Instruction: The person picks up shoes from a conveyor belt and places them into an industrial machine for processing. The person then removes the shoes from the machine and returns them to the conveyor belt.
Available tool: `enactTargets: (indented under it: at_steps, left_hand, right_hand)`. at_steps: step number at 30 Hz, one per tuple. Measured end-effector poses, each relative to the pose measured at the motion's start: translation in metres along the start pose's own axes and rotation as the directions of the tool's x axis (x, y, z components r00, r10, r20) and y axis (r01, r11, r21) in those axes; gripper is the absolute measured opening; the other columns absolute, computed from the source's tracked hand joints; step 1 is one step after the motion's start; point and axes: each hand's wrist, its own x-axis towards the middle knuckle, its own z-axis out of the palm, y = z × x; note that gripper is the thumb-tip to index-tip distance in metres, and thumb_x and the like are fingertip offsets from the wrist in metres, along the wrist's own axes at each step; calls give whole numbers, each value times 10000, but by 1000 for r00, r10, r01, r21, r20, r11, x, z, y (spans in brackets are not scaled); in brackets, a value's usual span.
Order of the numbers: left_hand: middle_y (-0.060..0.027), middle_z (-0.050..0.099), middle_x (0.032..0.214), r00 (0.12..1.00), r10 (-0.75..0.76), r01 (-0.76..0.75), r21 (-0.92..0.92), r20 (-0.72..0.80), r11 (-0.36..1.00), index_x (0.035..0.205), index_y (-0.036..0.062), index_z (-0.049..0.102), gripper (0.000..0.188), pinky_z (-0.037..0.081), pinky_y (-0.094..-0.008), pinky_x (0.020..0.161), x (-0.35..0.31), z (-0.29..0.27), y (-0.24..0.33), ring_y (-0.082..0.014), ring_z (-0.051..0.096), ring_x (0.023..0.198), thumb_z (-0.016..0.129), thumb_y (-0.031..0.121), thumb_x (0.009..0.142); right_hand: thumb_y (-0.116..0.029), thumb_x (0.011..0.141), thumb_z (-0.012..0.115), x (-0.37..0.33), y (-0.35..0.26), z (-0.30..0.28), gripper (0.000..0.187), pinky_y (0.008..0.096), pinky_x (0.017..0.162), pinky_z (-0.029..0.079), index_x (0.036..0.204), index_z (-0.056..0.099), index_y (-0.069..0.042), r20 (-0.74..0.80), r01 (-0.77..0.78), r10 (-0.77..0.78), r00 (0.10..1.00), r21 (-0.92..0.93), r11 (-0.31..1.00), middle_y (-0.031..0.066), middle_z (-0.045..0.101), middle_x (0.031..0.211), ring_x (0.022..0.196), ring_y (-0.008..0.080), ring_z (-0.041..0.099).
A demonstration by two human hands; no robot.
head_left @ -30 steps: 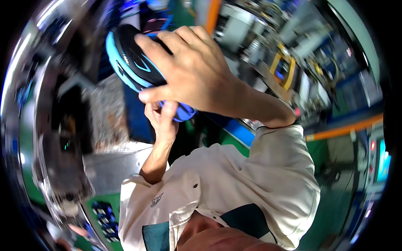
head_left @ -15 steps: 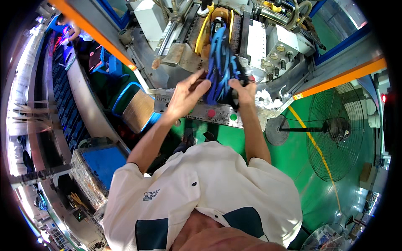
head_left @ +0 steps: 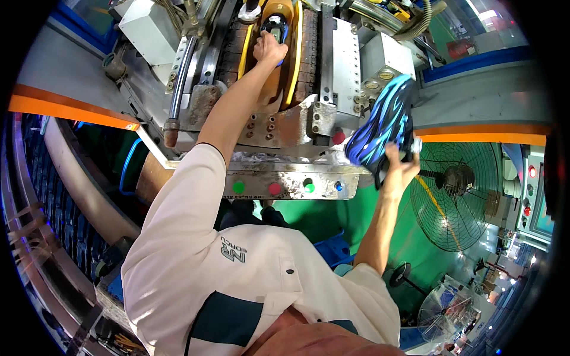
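Observation:
My left hand (head_left: 270,48) reaches far into the machine, its fingers curled at a black item with blue edges (head_left: 275,24), which sits between two yellow-edged brown pads (head_left: 293,71). The fingers overlap its near end, and what they grip there is hidden. Off to the right, my right hand (head_left: 401,169) holds up a blue-and-black striped shoe upper (head_left: 380,127), thumb on the near side and fingers around its edge. The upper hangs over the front right corner of the machine, apart from the pads.
Coloured buttons (head_left: 274,188) line the machine's front panel. A metal rod (head_left: 181,83) stands left of the pads, a white control box (head_left: 389,59) right. Orange frame bars (head_left: 71,107) flank the station. A large fan (head_left: 457,196) stands at right, a conveyor (head_left: 89,172) at left.
Both hands were together at the blue-and-black upper before the machine. My left hand has gone forward between the pads; my right hand has carried the upper to the right. The view has shifted.

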Motion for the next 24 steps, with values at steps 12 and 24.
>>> enactTargets:
  at_steps: [12, 24]
  left_hand:
    - [-71, 580, 1008, 887, -259, 452, -833, 382, 319, 1215, 28, 459, 561, 452, -336, 799, -245, -232, -88, -179, 556, 942, 702, 178, 732]
    - [-72, 599, 964, 482, -821, -119, -951, -307, 285, 1112, 8, 519, 460, 490, -362, 769, -517, -274, -210, -191, 589, 883, 705, 127, 708]
  right_hand:
    - [-400, 644, 744, 170, 2, 277, 533, 350, 718, 498, 881, 638, 66, 521, 277, 83, 850, -575, 770, 186, 657, 860, 777, 280, 636]
    - [-375, 653, 745, 110, 97, 371, 601, 443, 857, 447, 1007, 528, 60, 546, 597, -279, 790, -582, 553, 244, 587, 1040, 959, 382, 579]
